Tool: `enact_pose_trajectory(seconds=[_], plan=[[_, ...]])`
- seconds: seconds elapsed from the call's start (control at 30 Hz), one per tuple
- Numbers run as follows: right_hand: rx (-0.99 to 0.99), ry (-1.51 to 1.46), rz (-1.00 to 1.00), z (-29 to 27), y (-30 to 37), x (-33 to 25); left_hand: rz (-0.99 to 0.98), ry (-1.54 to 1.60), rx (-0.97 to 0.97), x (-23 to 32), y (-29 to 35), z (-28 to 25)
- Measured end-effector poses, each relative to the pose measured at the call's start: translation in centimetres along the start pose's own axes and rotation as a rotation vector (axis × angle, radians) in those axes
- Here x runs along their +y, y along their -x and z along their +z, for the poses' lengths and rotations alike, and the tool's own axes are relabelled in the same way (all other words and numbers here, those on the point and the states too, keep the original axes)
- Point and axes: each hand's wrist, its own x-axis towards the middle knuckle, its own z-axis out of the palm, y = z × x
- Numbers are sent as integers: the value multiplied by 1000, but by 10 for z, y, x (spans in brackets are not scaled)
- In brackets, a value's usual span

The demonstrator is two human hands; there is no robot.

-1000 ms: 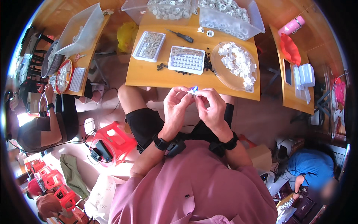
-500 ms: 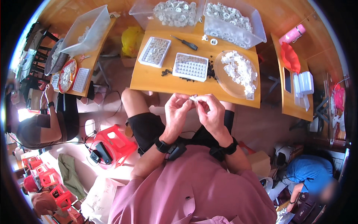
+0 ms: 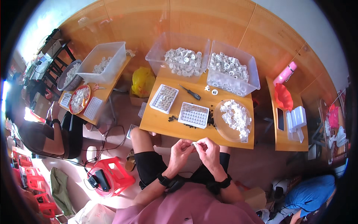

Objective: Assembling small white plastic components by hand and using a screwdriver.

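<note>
Just beyond the table's near edge, both my hands are raised in front of my lap with their fingertips together. My left hand (image 3: 179,154) pinches a small white part (image 3: 194,144) between thumb and fingers. From the other side, my right hand (image 3: 210,154) grips the same part; the fingers cover most of it. On the table (image 3: 158,123) ahead are two white trays filled with rows of small round pieces, one middle tray (image 3: 192,125) and one left tray (image 3: 158,109). Small black pieces (image 3: 211,119) lie around the middle tray. A clear round dish (image 3: 223,131) holds a heap of white pieces (image 3: 235,116).
A screwdriver (image 3: 191,92) lies behind the trays. Two clear bins, a left bin (image 3: 156,59) and a right bin (image 3: 231,88), hold white ring-like parts. Side tables stand left and right. A person (image 3: 44,134) sits at left; another person (image 3: 309,194) bends at lower right. A red stool (image 3: 121,175) stands behind left.
The view has tilted up, so the table and my hands sit lower in the picture and more wall shows. My hands still hold the small white part together.
</note>
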Motion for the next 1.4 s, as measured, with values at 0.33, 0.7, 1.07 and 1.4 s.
enact_pose_trajectory(seconds=[0.33, 0.7, 1.07, 1.4], plan=[[-528, 56, 81, -22, -31, 9, -76, 58, -121, 0, 3, -35], [93, -12, -109, -68, -245, -11, -73, 25, 6, 17, 24, -66], [-24, 642, 51, -34, -252, 115, -66, 20, 22, 18, 31, -70], [-423, -94, 135, -45, -160, 20, -123, 100, -101, 23, 3, -38]])
